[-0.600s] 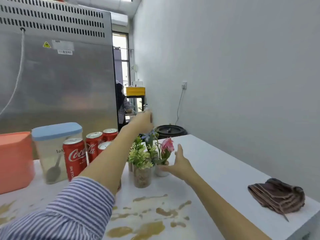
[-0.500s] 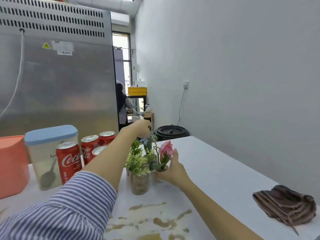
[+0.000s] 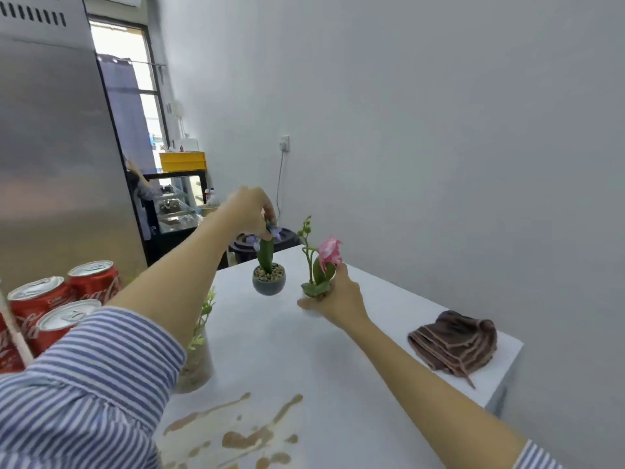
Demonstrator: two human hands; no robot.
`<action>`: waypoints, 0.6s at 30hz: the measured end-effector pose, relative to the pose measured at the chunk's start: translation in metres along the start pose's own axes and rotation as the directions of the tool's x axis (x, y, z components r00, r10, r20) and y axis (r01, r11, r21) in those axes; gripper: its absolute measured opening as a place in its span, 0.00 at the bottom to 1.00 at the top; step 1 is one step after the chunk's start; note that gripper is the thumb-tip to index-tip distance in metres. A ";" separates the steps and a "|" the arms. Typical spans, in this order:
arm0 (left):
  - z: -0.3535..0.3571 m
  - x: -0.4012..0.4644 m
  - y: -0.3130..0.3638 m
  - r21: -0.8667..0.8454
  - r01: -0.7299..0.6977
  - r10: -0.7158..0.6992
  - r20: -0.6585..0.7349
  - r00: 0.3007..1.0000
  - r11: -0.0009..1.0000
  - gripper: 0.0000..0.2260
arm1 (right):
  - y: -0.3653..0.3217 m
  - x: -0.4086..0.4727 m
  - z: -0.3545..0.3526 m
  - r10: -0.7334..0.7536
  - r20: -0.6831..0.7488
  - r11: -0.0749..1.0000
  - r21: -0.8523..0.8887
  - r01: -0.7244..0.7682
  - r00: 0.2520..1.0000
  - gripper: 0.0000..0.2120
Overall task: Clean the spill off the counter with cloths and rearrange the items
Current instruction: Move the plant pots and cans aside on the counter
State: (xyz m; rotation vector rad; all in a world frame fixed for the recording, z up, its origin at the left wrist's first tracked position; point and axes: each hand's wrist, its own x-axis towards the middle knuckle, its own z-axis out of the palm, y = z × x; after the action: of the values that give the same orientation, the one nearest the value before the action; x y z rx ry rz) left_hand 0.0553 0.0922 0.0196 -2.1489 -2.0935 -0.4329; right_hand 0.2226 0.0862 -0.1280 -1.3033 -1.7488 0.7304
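The left hand (image 3: 248,211) is raised above the counter (image 3: 338,350), its fingers pinched together on the top of a small plant with purple flowers. That plant sits in a round grey pot (image 3: 269,281) filled with pebbles, and the pot hangs in the air, clear of the counter surface. Just beside it, the right hand (image 3: 333,297) is wrapped around the base of a second small plant (image 3: 321,265), one with a pink flower and a green budding stem; the pot is mostly hidden inside the hand, so whether it touches the counter cannot be told. The two plants are close together but apart.

Nearer the body, partly behind the left forearm and its striped sleeve (image 3: 91,384), a third plant in a clear cup (image 3: 198,363) stands upright on the counter. At the near edge lies the brown spill (image 3: 243,438), a scatter of streaks and blobs spread over the white surface. On the right, close to the counter's edge and well apart from the spill, a folded brown cloth (image 3: 455,345) lies untouched. On the far left stand red soda cans (image 3: 61,299), bunched together in front of a large steel fridge (image 3: 57,164).
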 end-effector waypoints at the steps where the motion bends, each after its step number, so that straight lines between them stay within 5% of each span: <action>1: 0.001 0.005 0.016 -0.031 -0.029 0.029 -0.006 1.000 0.999 0.11 | 0.008 0.002 -0.018 0.020 -0.046 1.000 -0.022 -0.021 0.999 0.34; 13: 0.070 0.035 0.154 -0.127 -0.280 0.287 0.041 0.957 0.952 0.13 | 0.094 -0.015 -0.090 0.170 -0.257 0.981 -0.042 -0.187 0.951 0.29; 18: 0.078 0.045 0.167 -0.092 -0.318 0.323 0.046 0.945 0.944 0.14 | 0.093 -0.017 -0.091 0.169 -0.263 0.984 -0.012 -0.178 0.950 0.38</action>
State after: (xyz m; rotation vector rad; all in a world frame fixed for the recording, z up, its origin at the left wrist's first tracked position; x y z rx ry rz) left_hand 0.2316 0.1498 -0.0224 -2.5210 -1.7293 -0.4287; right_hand 0.3489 0.0956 -0.1637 -1.5184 -1.4551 0.5953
